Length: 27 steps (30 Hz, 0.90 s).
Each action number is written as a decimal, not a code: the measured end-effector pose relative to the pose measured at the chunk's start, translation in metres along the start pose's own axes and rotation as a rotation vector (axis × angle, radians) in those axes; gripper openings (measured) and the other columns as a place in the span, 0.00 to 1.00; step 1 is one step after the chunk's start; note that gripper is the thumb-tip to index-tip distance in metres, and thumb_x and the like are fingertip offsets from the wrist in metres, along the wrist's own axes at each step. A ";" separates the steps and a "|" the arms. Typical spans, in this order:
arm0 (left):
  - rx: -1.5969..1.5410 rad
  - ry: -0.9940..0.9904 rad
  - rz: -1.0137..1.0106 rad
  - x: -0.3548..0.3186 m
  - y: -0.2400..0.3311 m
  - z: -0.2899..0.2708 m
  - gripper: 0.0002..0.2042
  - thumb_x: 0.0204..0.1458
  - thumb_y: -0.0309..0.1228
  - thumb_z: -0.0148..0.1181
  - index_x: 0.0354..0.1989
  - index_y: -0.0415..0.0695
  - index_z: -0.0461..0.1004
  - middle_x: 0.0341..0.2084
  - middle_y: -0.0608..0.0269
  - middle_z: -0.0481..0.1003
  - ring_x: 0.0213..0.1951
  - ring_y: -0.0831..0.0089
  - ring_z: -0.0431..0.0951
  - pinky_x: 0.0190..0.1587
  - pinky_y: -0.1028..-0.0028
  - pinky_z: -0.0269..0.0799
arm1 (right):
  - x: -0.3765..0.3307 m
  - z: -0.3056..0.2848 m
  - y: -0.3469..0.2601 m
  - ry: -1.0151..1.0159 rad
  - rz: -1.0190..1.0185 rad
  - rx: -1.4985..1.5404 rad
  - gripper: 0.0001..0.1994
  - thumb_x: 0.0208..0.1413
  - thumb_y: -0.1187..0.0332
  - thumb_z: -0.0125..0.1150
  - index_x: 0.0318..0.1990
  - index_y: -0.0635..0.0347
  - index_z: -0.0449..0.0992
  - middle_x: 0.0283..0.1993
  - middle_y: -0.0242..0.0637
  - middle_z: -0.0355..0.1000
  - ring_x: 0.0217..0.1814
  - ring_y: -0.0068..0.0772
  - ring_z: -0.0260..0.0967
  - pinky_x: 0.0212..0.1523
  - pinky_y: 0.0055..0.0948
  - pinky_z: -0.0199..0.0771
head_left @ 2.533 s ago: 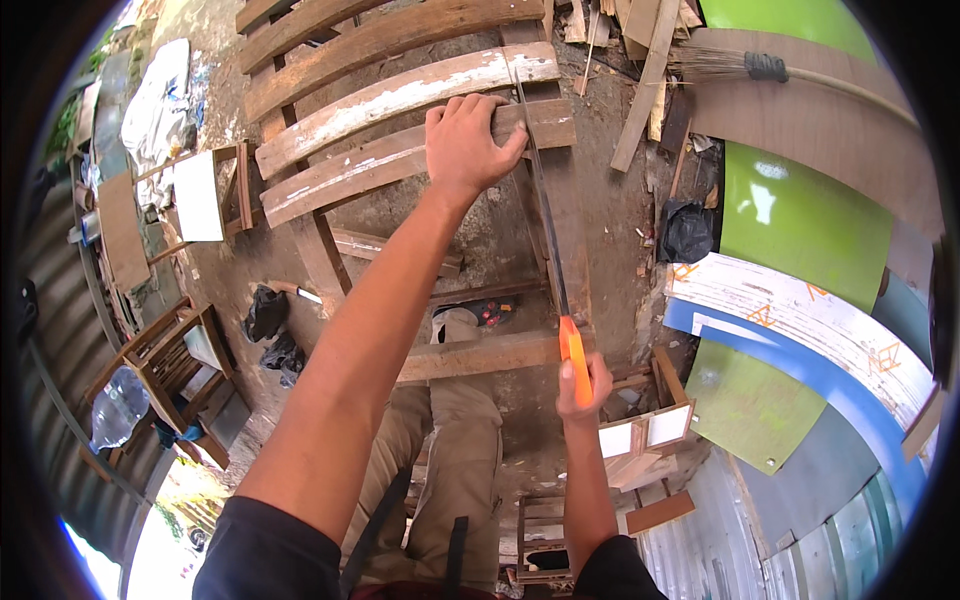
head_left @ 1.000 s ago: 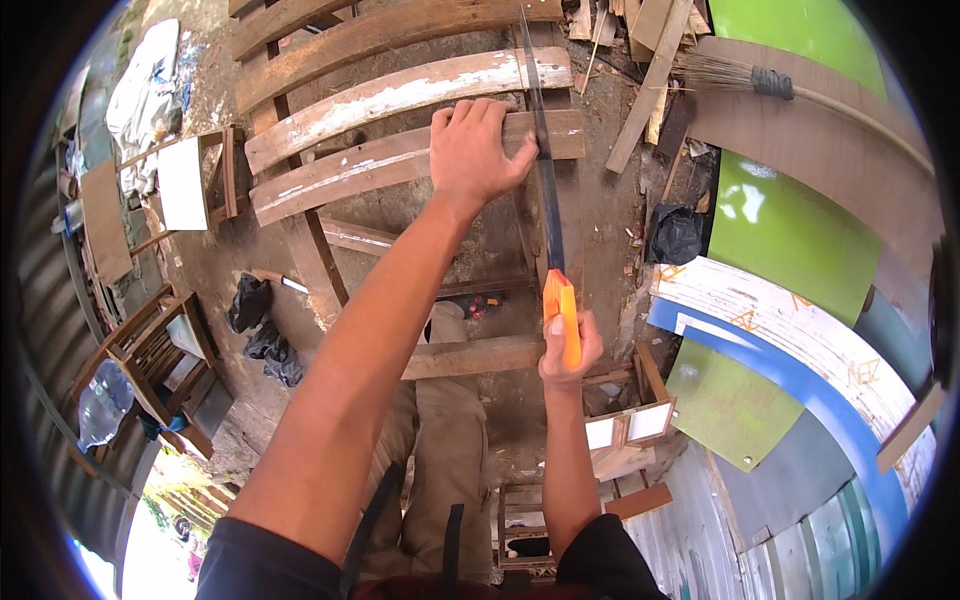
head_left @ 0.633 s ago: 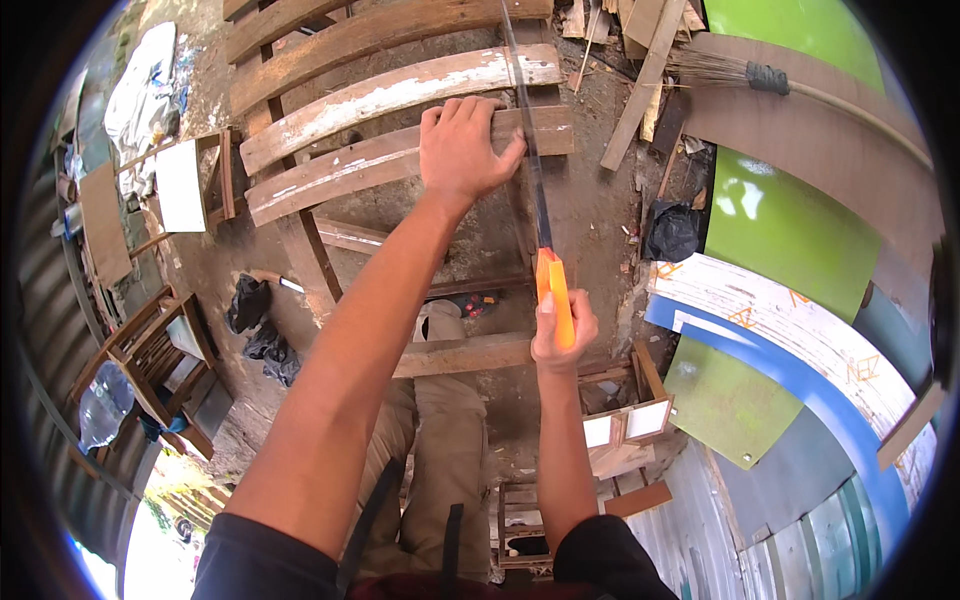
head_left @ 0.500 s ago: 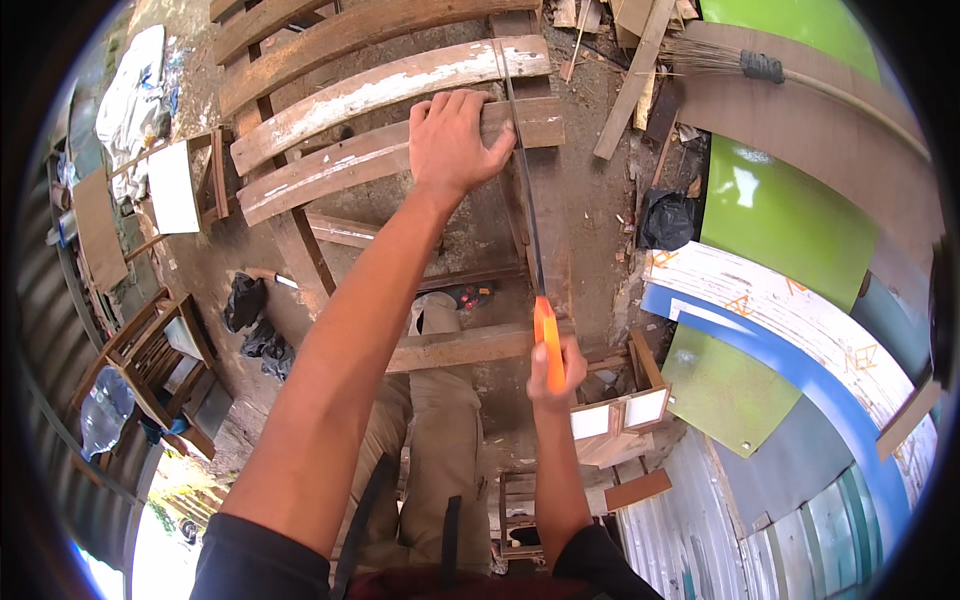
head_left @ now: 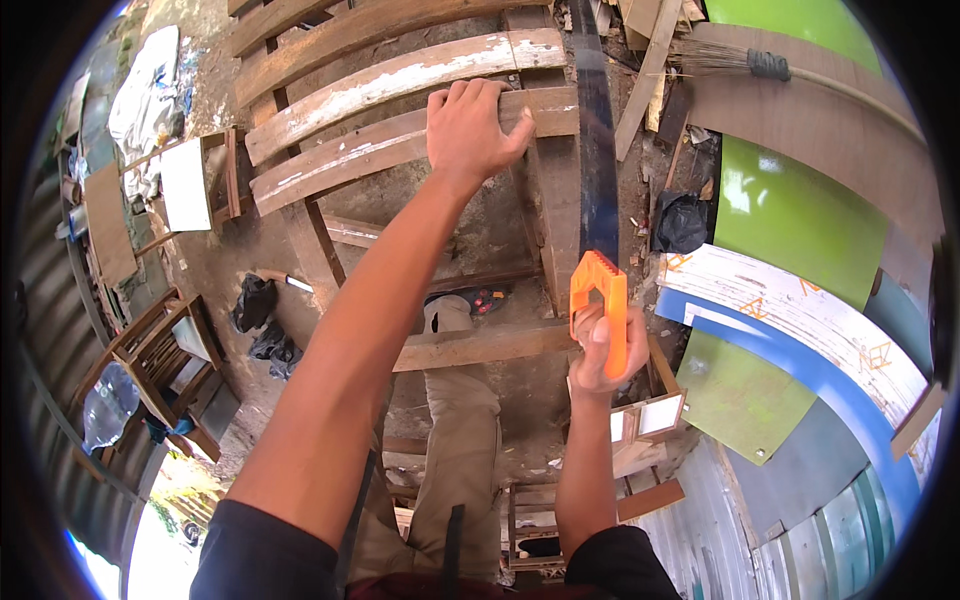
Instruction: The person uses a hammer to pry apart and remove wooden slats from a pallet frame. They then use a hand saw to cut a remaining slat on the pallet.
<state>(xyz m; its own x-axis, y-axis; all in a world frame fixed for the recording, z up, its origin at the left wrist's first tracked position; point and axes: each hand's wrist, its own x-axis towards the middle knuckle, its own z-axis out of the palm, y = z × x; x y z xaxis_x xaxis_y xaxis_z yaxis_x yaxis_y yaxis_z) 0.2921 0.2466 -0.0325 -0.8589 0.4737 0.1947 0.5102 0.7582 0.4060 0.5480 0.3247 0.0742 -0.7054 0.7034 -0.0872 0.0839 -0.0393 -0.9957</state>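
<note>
Your right hand [head_left: 598, 352] has pulled the saw [head_left: 597, 180] back toward you, fingers tight on its orange handle. The blade lies across the plank [head_left: 400, 150] at 12 o'clock. Your left hand [head_left: 468, 130] presses that plank, so the cut keeps going.

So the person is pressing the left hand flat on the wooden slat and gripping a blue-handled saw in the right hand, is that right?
Nearly. The saw has an orange handle, not a blue one, as the head view shows. The rest holds: the left hand presses on the wooden slat, and the right hand grips the saw's handle.
</note>
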 end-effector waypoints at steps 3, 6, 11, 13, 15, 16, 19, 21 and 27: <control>-0.002 -0.031 -0.024 -0.001 0.003 -0.002 0.20 0.51 0.47 0.60 0.44 0.46 0.80 0.41 0.63 0.80 0.48 0.64 0.76 0.54 0.63 0.62 | -0.010 -0.015 0.007 -0.015 0.016 -0.161 0.15 0.60 0.60 0.64 0.31 0.61 0.67 0.20 0.27 0.65 0.23 0.15 0.58 0.23 0.21 0.57; -0.058 -0.079 -0.051 -0.002 0.001 -0.003 0.20 0.53 0.47 0.58 0.47 0.46 0.79 0.43 0.62 0.79 0.52 0.64 0.75 0.57 0.62 0.61 | -0.032 -0.020 0.001 0.016 0.044 -0.163 0.14 0.59 0.62 0.65 0.32 0.62 0.68 0.22 0.28 0.67 0.24 0.15 0.59 0.25 0.21 0.59; -0.383 0.149 -0.027 -0.010 -0.027 -0.022 0.22 0.54 0.40 0.59 0.56 0.44 0.73 0.55 0.54 0.72 0.62 0.56 0.67 0.66 0.57 0.54 | -0.076 0.000 -0.031 0.018 0.062 -0.320 0.13 0.59 0.65 0.68 0.33 0.61 0.68 0.23 0.31 0.70 0.24 0.17 0.64 0.26 0.21 0.64; -0.415 0.247 -0.084 -0.027 -0.043 -0.045 0.23 0.52 0.37 0.61 0.57 0.43 0.72 0.56 0.54 0.70 0.63 0.56 0.65 0.67 0.56 0.53 | -0.096 0.011 -0.040 0.014 0.134 -0.281 0.13 0.59 0.66 0.68 0.33 0.61 0.68 0.24 0.32 0.71 0.25 0.17 0.66 0.27 0.22 0.66; -0.363 0.206 -0.154 -0.059 -0.066 -0.079 0.26 0.52 0.35 0.61 0.60 0.42 0.68 0.59 0.51 0.67 0.65 0.55 0.63 0.68 0.56 0.51 | -0.120 0.029 -0.042 -0.020 0.118 -0.329 0.12 0.59 0.67 0.68 0.33 0.62 0.69 0.22 0.31 0.70 0.23 0.16 0.64 0.25 0.21 0.65; -0.334 0.203 -0.204 -0.080 -0.088 -0.093 0.26 0.52 0.35 0.61 0.60 0.41 0.67 0.59 0.50 0.66 0.65 0.55 0.62 0.68 0.55 0.51 | -0.131 0.043 -0.041 -0.033 0.063 -0.378 0.12 0.59 0.67 0.68 0.33 0.62 0.69 0.22 0.31 0.70 0.22 0.16 0.64 0.25 0.20 0.65; -0.225 0.197 -0.393 -0.139 -0.148 -0.127 0.29 0.53 0.34 0.62 0.63 0.39 0.63 0.62 0.48 0.63 0.67 0.54 0.60 0.69 0.55 0.49 | -0.158 0.097 -0.043 -0.064 0.041 -0.369 0.12 0.59 0.68 0.67 0.32 0.62 0.69 0.20 0.30 0.69 0.20 0.15 0.62 0.23 0.20 0.63; -0.193 0.273 -0.487 -0.161 -0.185 -0.142 0.31 0.54 0.36 0.62 0.64 0.39 0.61 0.62 0.46 0.62 0.67 0.51 0.60 0.69 0.55 0.50 | -0.180 0.132 -0.034 -0.086 0.025 -0.306 0.12 0.59 0.69 0.67 0.31 0.62 0.68 0.19 0.30 0.68 0.20 0.15 0.63 0.22 0.20 0.63; -0.454 0.270 -0.673 -0.157 -0.239 -0.145 0.38 0.54 0.40 0.65 0.69 0.36 0.54 0.64 0.36 0.58 0.68 0.45 0.57 0.70 0.56 0.53 | -0.225 0.215 -0.002 -0.156 0.061 -0.202 0.13 0.59 0.70 0.66 0.29 0.60 0.67 0.17 0.28 0.66 0.17 0.16 0.63 0.19 0.21 0.62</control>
<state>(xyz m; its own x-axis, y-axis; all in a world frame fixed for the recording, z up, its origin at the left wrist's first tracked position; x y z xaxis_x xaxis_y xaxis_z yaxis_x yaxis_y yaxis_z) 0.2985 -0.0740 -0.0310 -0.9831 -0.1798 -0.0336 -0.1302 0.5592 0.8187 0.5555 0.0139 0.0890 -0.7936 0.5851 -0.1668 0.2577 0.0750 -0.9633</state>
